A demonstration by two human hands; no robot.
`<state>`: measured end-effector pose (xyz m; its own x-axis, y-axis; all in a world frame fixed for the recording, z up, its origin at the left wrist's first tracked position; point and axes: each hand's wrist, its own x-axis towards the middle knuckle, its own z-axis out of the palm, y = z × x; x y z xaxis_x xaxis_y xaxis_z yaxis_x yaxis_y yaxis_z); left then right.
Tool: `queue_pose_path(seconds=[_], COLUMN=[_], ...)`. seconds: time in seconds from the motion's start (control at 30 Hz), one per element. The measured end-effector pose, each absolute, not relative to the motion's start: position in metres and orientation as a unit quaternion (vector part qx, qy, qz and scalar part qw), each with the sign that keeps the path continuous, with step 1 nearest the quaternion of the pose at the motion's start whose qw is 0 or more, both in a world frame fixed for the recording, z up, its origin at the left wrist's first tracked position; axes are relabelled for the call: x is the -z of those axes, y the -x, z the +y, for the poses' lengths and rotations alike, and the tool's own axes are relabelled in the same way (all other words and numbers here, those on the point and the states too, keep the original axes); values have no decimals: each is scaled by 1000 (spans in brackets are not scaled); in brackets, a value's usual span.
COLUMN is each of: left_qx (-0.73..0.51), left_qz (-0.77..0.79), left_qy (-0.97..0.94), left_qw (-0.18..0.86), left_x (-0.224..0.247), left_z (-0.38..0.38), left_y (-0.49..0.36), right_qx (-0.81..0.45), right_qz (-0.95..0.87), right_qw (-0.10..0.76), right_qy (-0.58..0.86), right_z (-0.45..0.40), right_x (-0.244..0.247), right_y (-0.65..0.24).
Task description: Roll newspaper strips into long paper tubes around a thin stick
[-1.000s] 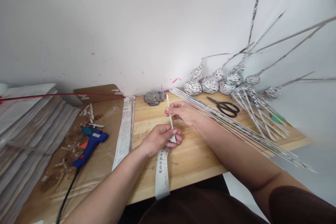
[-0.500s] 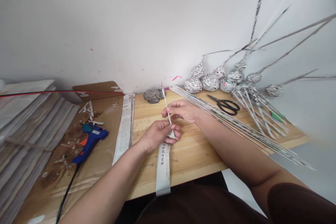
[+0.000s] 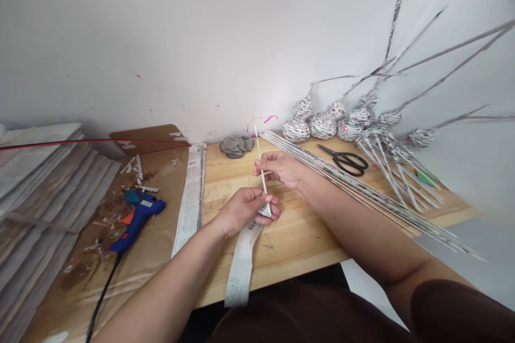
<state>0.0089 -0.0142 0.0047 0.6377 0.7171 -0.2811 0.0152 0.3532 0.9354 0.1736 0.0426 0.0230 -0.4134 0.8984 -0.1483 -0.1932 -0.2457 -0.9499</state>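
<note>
Between both pinches, a paper strip (image 3: 240, 262) part-rolled

Below the left hand (image 3: 241, 210), which pinches the paper strip where it narrows, the flat length runs over the table (image 3: 300, 246). Above, the right hand (image 3: 285, 169) pinches the slim rolled end (image 3: 259, 153) between fingertips. Rolling seems under way; the next move likely calls for steady twisting, flat part kept taut.

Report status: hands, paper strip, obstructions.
Left hand pinching paper strip at its rolled end; right hand gripping the thin rolled part above. Scissors lying aside, nothing blocking the hands.
</note>
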Motion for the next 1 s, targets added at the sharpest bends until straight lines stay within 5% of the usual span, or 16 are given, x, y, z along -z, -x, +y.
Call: queue_pose_path(seconds=[0.17, 0.33, 0.5, 0.7, 0.87, 1.0], left_qx=[-262, -246, -260, -242, -246, -233], left_qz=[366, 360, 368, 362, 368, 351], left_qy=[-511, -515, -508, -518, -518, -523], left_qw=[733, 738, 734, 736, 732, 741], left_x=[-7, -8, -9, -11, -11, -10], left_z=[-13, -14, -14, -16, -16, -17], left_y=[-8, -8, -9, -10, -10, -10], right_qx=[-734, -715, -744, -703, -726, -701], right_qz=[-503, -481, -502, -480, -510, -502], right_qw=[310, 357, 297, 376, 315, 362], right_qy=[335, 360, 327, 368, 338, 354], right_z=[43, 42, 39, 38, 39, 38], right_x=[-25, -22, -23, -27, -27, -27], right_y=[-178, -175, -174, -172, -176, -174])
